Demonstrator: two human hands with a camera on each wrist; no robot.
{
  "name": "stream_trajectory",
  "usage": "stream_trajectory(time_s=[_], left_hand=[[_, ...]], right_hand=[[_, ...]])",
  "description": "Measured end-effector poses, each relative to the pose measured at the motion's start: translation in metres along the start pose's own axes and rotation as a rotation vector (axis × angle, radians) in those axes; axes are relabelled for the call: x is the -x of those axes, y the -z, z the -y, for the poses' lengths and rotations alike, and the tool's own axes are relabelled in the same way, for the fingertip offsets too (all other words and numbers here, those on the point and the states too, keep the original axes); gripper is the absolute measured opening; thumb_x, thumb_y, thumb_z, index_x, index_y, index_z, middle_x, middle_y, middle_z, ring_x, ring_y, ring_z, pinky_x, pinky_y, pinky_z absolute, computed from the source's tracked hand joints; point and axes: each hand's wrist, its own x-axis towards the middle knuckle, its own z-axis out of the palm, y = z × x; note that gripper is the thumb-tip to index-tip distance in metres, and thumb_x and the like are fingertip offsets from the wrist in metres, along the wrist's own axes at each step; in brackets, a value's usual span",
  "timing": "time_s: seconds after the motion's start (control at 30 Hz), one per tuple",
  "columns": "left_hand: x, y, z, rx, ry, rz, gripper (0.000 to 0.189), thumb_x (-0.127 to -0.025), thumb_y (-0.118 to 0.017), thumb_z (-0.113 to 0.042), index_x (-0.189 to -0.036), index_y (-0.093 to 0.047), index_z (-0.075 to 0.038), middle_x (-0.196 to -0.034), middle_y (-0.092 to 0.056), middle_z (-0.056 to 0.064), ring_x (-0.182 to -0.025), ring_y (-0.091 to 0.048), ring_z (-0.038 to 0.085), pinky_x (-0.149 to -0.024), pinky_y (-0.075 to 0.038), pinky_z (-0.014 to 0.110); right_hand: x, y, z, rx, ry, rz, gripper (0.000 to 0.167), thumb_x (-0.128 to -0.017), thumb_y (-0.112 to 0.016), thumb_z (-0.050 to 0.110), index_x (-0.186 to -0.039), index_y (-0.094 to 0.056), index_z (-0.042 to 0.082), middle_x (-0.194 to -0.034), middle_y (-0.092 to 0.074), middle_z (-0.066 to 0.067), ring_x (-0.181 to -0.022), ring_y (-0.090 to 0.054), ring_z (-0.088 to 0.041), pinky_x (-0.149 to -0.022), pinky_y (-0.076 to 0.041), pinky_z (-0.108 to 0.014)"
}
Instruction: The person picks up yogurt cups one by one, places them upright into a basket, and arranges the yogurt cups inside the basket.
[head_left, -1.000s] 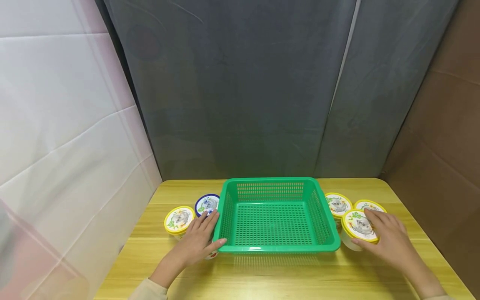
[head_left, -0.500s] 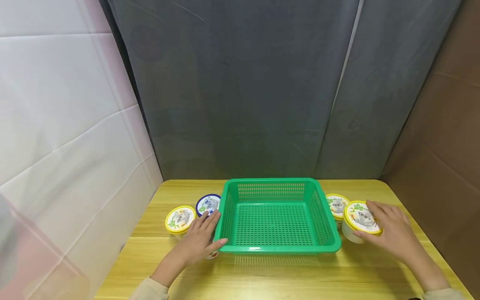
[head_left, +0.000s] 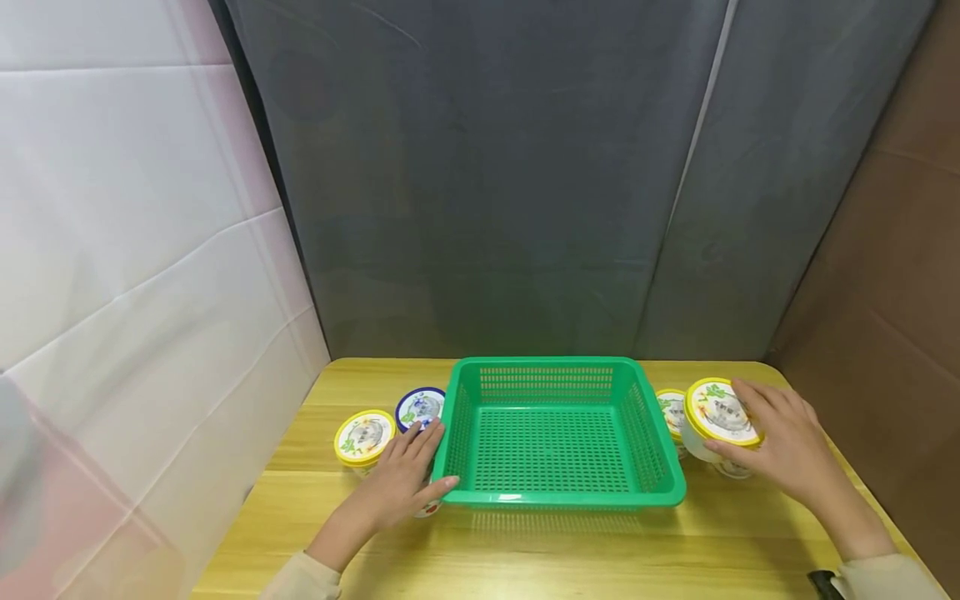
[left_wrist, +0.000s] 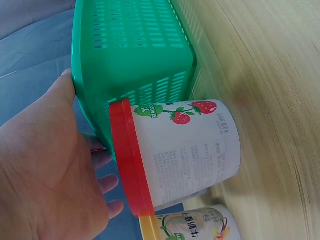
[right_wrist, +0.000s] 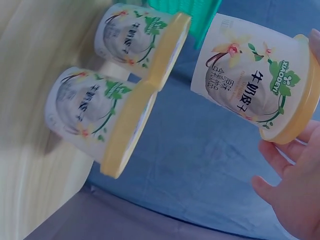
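Observation:
My right hand (head_left: pixel 787 450) grips a yellow-lidded paper tub (head_left: pixel 722 412) by its lid rim. In the right wrist view this tub hangs clear of the tabletop, beside two standing yellow-lidded tubs, a nearer one (right_wrist: pixel 90 117) and a farther one (right_wrist: pixel 137 40). My left hand (head_left: pixel 396 483) lies at the left side of the green plastic basket (head_left: pixel 558 500), thumb on its rim and fingers extended. Just by that hand stands a red-lidded tub with strawberries (left_wrist: pixel 185 145), mostly hidden in the head view. A blue-lidded tub (head_left: pixel 420 407) sits behind the left fingers.
Left of the basket another yellow-lidded tub (head_left: pixel 364 437) stands on the wooden table (head_left: pixel 540 558). A grey curtain (head_left: pixel 480 183) hangs behind the table, white cloth (head_left: pixel 135 208) at the left and brown cloth (head_left: pixel 885 275) at the right. The basket holds nothing.
The tub in my right hand has risen off the table, uncovering part of the tub beneath it in the view. My left hand and the basket stay about where they were.

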Motion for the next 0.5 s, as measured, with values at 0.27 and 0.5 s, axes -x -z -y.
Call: stream_trajectory(time_s=[0.27, 0.5], left_hand=[[0.0, 0.001, -0.003, 0.006, -0.004, -0.005, 0.084, -0.097, -0.049, -0.058, -0.158, -0.023, -0.006, -0.166, -0.023, 0.011, -0.153, -0.018, 0.04, -0.12, -0.019, 0.064], [0.0, 0.002, -0.003, 0.009, 0.01, 0.011, 0.085, -0.097, -0.048, -0.06, -0.159, -0.02, -0.008, -0.167, -0.021, 0.009, -0.154, -0.016, 0.039, -0.121, -0.018, 0.063]], right_hand=[[-0.016, -0.009, 0.015, -0.03, 0.034, 0.003, 0.099, -0.069, -0.087, 0.045, -0.148, -0.043, 0.004, -0.137, -0.05, -0.027, -0.122, -0.039, -0.046, -0.093, -0.029, -0.064], [-0.032, -0.026, 0.036, -0.077, 0.086, 0.042, 0.096, -0.071, -0.086, 0.045, -0.147, -0.044, 0.002, -0.14, -0.048, -0.024, -0.125, -0.04, -0.042, -0.099, -0.028, -0.064]])
